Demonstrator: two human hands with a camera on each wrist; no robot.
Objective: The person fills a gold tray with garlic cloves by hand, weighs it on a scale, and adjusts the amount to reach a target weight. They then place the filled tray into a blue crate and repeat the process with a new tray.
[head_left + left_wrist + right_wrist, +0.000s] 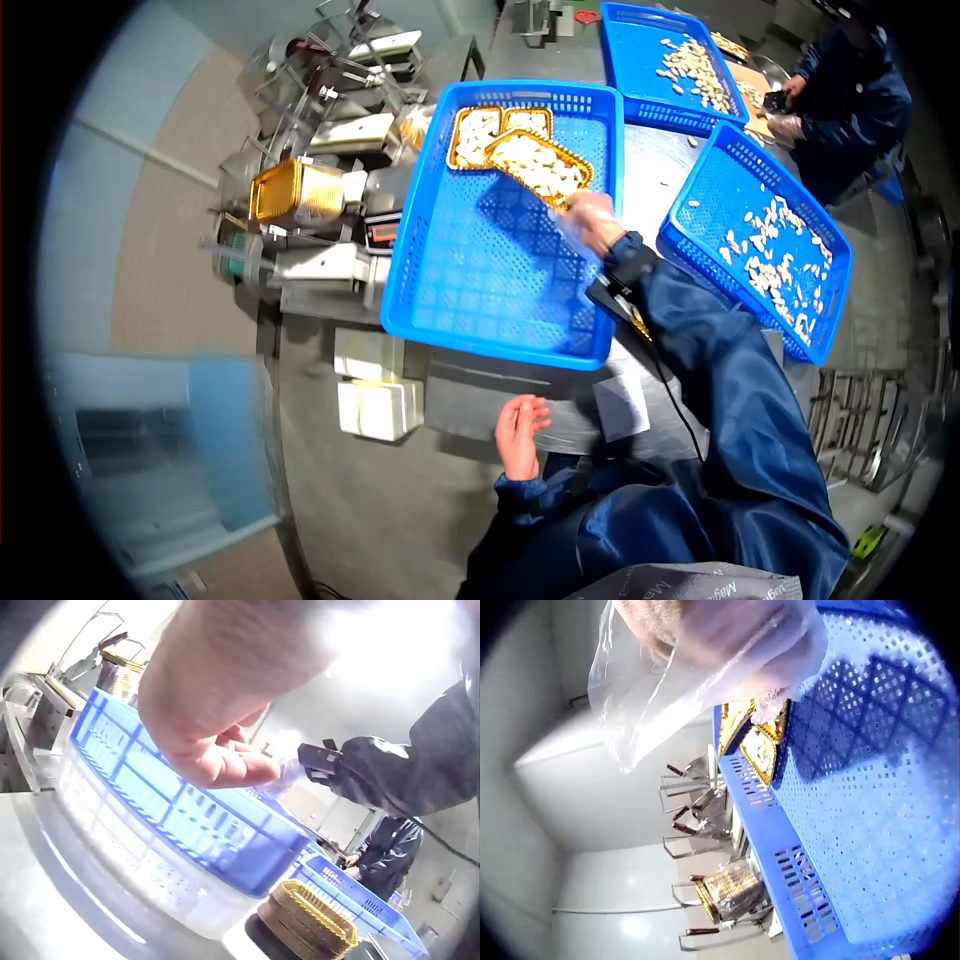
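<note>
My right hand [592, 222], in a loose clear plastic glove [697, 682], grips the near corner of a golden tray [540, 165] filled with pale food pieces. The tray is held tilted over a large blue basket [480, 290], its shadow falling on the mesh floor. Two more filled golden trays, one at the left [473, 138] and a smaller-looking one [528, 121], lie in the basket's far left corner, partly overlapped by the held tray. My bare left hand [520, 435] hangs in front of the table with loosely bent fingers and nothing in it.
A blue basket [690, 230] at the right and another [630, 60] behind it hold scattered pale pieces. Stacked golden trays [307, 922] stand beside the large basket. Left are scales [383, 232] and wrapped golden trays [295, 192]. Another person [850, 110] works at the far right.
</note>
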